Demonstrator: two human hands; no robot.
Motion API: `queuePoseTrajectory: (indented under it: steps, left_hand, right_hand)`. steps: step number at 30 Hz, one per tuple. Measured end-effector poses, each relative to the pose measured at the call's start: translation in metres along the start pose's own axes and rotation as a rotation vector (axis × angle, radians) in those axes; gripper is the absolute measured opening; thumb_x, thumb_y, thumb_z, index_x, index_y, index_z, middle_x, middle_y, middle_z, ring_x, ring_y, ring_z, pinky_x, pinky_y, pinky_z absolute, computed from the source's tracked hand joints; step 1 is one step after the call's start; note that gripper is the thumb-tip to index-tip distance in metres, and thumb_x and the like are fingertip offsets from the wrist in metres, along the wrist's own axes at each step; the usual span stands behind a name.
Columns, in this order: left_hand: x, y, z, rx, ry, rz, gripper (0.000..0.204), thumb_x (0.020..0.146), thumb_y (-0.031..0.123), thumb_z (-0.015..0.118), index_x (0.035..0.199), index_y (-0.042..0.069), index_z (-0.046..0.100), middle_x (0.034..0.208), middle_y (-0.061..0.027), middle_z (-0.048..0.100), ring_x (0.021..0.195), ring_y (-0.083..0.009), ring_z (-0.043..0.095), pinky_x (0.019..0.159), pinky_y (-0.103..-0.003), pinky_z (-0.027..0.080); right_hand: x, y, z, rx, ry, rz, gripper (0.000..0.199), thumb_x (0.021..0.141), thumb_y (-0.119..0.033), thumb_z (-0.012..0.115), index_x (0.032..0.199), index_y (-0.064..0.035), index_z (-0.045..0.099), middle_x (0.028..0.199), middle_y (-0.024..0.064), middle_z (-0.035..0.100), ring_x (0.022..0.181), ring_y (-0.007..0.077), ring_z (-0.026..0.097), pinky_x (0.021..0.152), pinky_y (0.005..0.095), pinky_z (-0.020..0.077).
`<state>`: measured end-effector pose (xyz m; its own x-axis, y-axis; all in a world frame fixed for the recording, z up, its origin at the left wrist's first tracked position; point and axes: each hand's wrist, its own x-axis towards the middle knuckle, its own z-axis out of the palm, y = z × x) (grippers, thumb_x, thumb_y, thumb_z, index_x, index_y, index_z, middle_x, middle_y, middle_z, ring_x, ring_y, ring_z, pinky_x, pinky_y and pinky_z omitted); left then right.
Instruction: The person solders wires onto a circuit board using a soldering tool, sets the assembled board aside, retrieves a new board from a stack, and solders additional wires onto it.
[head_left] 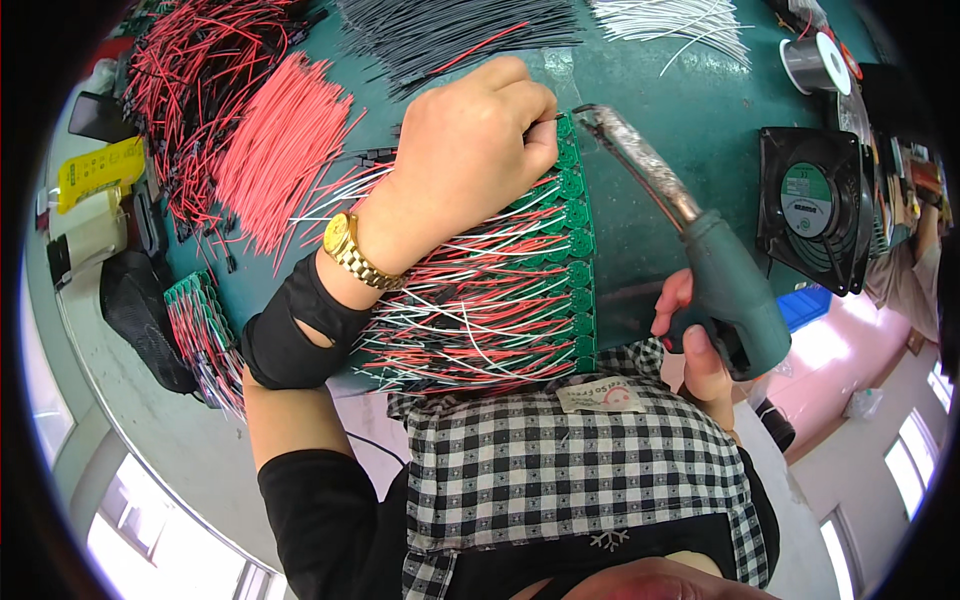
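Observation:
My left hand [485, 140], with a gold watch on its wrist, is closed in a pinch over the far end of a strip of green circuit boards [582, 270]. A short dark wire end shows at its fingertips, against the board's edge. My right hand [705, 365] grips the green handle of a soldering gun [735, 285]. The gun's bent tip lies close to the far end of the strip, just right of my left fingertips; whether it touches is too small to tell. Red, white and black wires [470, 310] fan out leftward from the boards.
Piles of black wires [460, 40], red wires [285, 150] and white wires [675, 25] lie on the green tabletop. A black fan [815, 205] and a solder spool [815, 65] stand at right. More wired boards [195, 310] sit at left. Another person's arm [915, 270] shows far right.

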<state>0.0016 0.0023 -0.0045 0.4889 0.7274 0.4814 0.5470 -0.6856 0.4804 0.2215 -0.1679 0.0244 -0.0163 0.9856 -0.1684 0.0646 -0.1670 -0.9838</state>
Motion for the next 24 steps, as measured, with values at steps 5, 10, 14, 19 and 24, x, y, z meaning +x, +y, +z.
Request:
queuePoseTrajectory:
  steps: [5, 10, 14, 19, 24]
  left_hand:
    - [-0.002, 0.001, -0.002, -0.010, -0.006, -0.006, 0.008, 0.069, 0.003, 0.068, 0.073, 0.005, 0.061, 0.071, -0.0039, 0.058, 0.060, -0.0184, 0.060, 0.054, -0.027, 0.049]
    - [0.003, 0.006, -0.004, -0.016, -0.021, -0.008, 0.008, 0.069, 0.003, 0.068, 0.073, 0.005, 0.061, 0.071, -0.0039, 0.058, 0.061, -0.0187, 0.060, 0.055, -0.027, 0.049]
    - [0.009, 0.013, -0.007, -0.013, -0.025, -0.002, 0.007, 0.068, 0.003, 0.068, 0.072, 0.004, 0.062, 0.071, -0.0040, 0.058, 0.062, -0.0191, 0.059, 0.055, -0.027, 0.048]
    - [0.019, 0.024, -0.010, -0.032, -0.063, -0.030, 0.006, 0.069, 0.003, 0.067, 0.072, 0.004, 0.062, 0.072, -0.0048, 0.058, 0.061, -0.0188, 0.059, 0.055, -0.027, 0.048]
    - [0.027, 0.041, -0.019, -0.009, -0.130, -0.082, 0.008, 0.070, 0.003, 0.067, 0.076, 0.003, 0.061, 0.074, -0.0054, 0.058, 0.065, -0.0201, 0.058, 0.056, -0.028, 0.048]
  right_hand:
    - [-0.009, -0.004, 0.002, 0.149, 0.065, 0.039, 0.051, 0.080, -0.033, 0.063, 0.120, -0.0033, 0.050, 0.089, 0.0058, 0.054, 0.072, 0.0118, 0.054, 0.063, 0.0253, 0.0441]
    - [-0.013, -0.009, 0.003, 0.121, 0.089, 0.020, 0.051, 0.080, -0.033, 0.064, 0.120, -0.0039, 0.049, 0.090, 0.0059, 0.055, 0.074, 0.0112, 0.054, 0.066, 0.0257, 0.0441]
    - [-0.013, -0.006, -0.004, 0.173, 0.063, -0.008, 0.047, 0.080, -0.027, 0.063, 0.120, -0.0038, 0.050, 0.092, 0.0056, 0.055, 0.075, 0.0112, 0.054, 0.067, 0.0260, 0.0446]
    - [-0.016, -0.011, -0.004, 0.102, 0.166, 0.002, 0.064, 0.078, -0.046, 0.065, 0.124, -0.0060, 0.046, 0.085, 0.0070, 0.052, 0.067, 0.0120, 0.051, 0.053, 0.0245, 0.0372]
    - [-0.020, -0.005, -0.029, -0.025, 0.018, -0.120, 0.054, 0.083, -0.033, 0.060, 0.127, -0.0049, 0.044, 0.086, 0.0065, 0.052, 0.068, 0.0105, 0.050, 0.053, 0.0230, 0.0366]
